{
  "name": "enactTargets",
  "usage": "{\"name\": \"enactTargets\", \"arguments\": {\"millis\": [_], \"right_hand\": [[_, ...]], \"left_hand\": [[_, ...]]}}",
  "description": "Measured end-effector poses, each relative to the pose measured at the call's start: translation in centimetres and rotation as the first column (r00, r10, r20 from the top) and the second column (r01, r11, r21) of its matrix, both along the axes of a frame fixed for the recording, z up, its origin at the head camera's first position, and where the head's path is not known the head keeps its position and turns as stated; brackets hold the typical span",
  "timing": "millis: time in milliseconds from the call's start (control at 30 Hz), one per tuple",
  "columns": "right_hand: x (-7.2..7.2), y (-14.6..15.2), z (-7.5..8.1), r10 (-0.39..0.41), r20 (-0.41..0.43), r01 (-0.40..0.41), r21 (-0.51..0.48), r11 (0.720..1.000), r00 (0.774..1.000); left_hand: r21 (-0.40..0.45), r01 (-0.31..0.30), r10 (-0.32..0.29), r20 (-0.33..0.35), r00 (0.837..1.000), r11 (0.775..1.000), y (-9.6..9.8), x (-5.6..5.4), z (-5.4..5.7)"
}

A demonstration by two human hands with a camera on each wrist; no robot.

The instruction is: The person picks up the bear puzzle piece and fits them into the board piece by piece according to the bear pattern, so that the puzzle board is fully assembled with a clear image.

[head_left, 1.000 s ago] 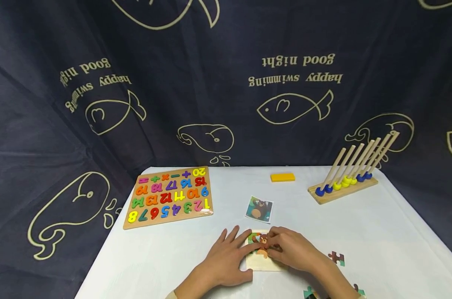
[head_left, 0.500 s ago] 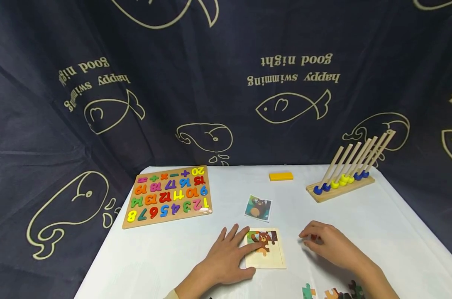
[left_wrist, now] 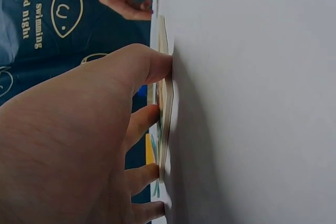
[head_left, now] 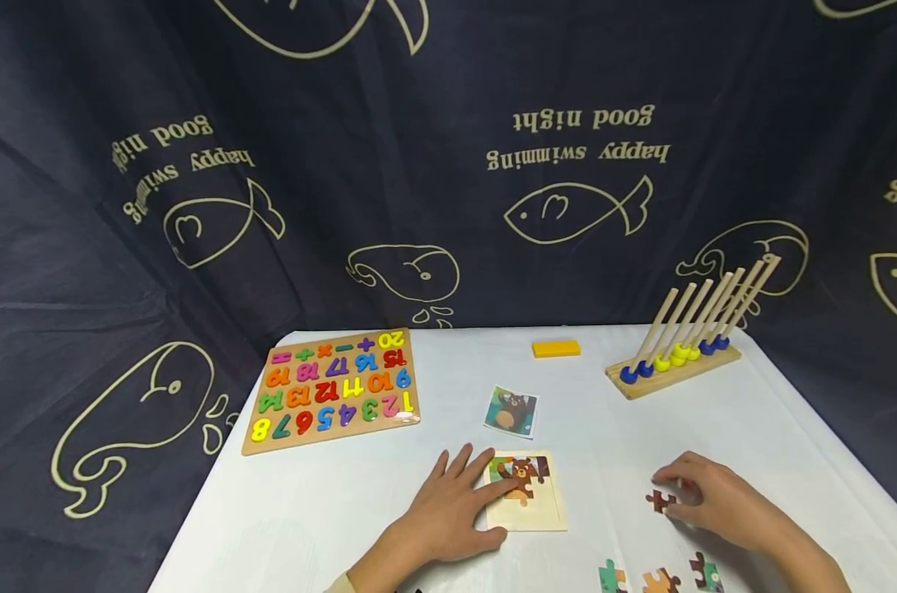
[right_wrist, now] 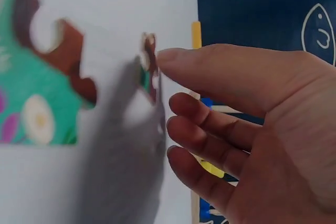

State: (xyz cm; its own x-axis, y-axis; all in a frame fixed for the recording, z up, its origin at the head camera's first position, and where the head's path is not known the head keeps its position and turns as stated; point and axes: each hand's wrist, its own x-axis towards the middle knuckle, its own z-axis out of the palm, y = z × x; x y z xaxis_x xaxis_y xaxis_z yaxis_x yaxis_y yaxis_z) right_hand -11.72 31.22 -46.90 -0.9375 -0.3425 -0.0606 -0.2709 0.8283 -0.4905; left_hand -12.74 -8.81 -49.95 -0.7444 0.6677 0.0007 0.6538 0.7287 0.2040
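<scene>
A square wooden puzzle tray (head_left: 525, 519) lies at the front middle, with bear puzzle pieces (head_left: 520, 471) fitted along its upper left part. My left hand (head_left: 455, 511) rests across its left side, fingers spread and the index finger over the bear; in the left wrist view, thumb and fingertips touch the tray's edge. To the right, my right hand (head_left: 707, 498) is at a loose brown puzzle piece (head_left: 660, 501) on the table. Its thumb tip overlaps the piece, while the index fingertip sits just beyond it, the fingers loosely bent. The right wrist view has the thumb right at that piece (right_wrist: 149, 66).
Several loose puzzle pieces (head_left: 661, 581) lie at the front edge. Beyond the tray is a bear picture card (head_left: 511, 412). Farther back are a number board (head_left: 337, 387), a yellow block (head_left: 555, 348) and a bead-and-peg stand (head_left: 674, 369). A dark curtain (head_left: 448, 165) hangs behind.
My right hand has left a dark piece at the tray's upper right corner and moved right to the loose brown piece. My left hand has stayed on the tray.
</scene>
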Motion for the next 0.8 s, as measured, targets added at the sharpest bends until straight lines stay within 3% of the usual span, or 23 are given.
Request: {"name": "enactTargets", "arguments": {"millis": [167,433,800], "right_hand": [[0.2,0.3,-0.5,-0.039,0.085,0.037,0.025,0.999,0.996],[-0.1,-0.7,-0.6,-0.094,0.086,0.09,0.056,0.994,0.992],[-1.3,-4.8,0.0,0.013,-0.012,-0.013,-0.014,1.0,1.0]], "left_hand": [[0.014,-0.009,0.009,0.015,1.0,1.0,-0.1,0.0,-0.1],[0.018,-0.012,0.012,0.03,0.999,1.0,-0.1,-0.1,-0.3],[0.027,-0.002,0.001,0.04,0.999,1.0,0.0,-0.1,-0.1]]}}
